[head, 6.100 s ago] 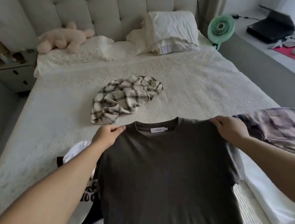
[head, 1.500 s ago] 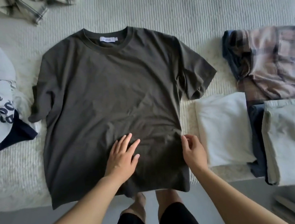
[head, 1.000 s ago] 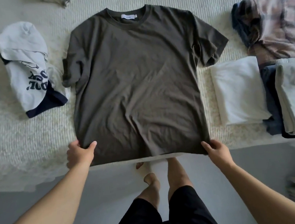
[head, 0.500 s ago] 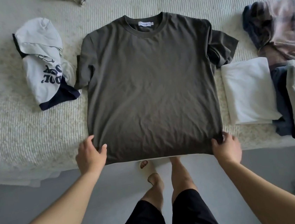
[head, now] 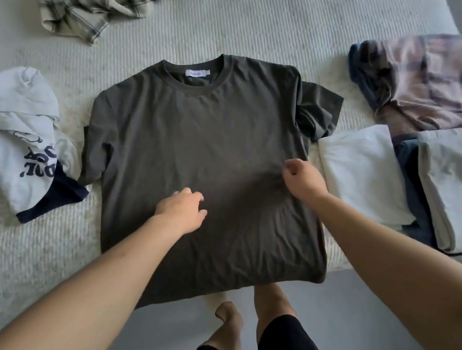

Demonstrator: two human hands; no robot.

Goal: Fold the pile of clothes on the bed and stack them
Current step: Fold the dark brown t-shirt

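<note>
Bare forearms, black shorts (head: 289, 343), bare feet (head: 230, 316).

white neck label (head: 197, 73) unreadable, navy lettering on white shirt (head: 23, 146) illegible

Ribbed bed (head: 292, 18) (dark T-shirt (head: 201, 155) flat, clothes around)

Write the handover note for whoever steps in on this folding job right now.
Left hand: open, palm down on the dark t-shirt, no grip.
Right hand: fingers curled at the shirt's right side; whether it pinches cloth, I cannot tell.
Shirt lies flat, face up, at the bed edge, unfolded.
Done: folded white piece, pale folded piece and plaid piece on the right.
Left: this shirt, the white printed shirt, the checked shirt, then stacking.
</note>
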